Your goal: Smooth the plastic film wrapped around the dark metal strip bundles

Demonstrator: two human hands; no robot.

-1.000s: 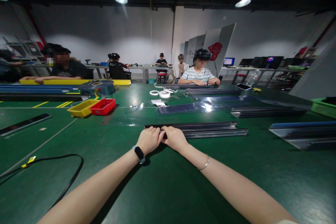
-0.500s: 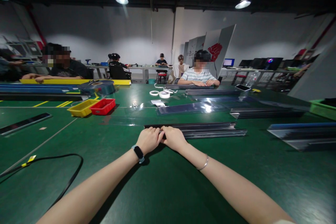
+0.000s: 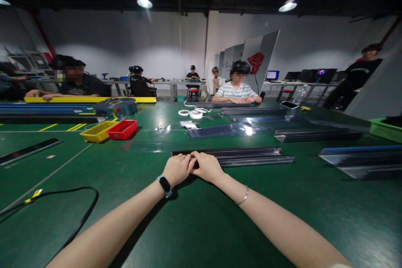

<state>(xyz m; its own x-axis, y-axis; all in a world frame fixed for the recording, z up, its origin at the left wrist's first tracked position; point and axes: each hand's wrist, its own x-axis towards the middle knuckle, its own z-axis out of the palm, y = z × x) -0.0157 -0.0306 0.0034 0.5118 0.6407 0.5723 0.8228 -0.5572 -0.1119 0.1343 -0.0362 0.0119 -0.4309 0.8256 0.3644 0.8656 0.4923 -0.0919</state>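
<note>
A dark, glossy channel-shaped profile [image 3: 251,159] lies lengthwise across the green table [image 3: 201,226] in front of me. My left hand [image 3: 177,169], with a watch at the wrist, is closed over its left end. Right beside it, my right hand [image 3: 207,166] is closed over the same profile, and a bracelet circles that wrist. The thumbs meet between the hands, and the fingertips are hidden behind the profile. To the right, the rest of the profile extends uncovered.
Yellow [image 3: 98,132] and red [image 3: 122,130] bins stand left. Clear plastic strips [image 3: 216,130] and white tape rolls [image 3: 196,114] lie beyond my hands. More profiles [image 3: 317,135] are at right. A black cable [image 3: 84,217] curves near my left arm. Co-workers sit across the table.
My hands keep their hold on the profile with no clear movement. A person now stands upright at the far right.
</note>
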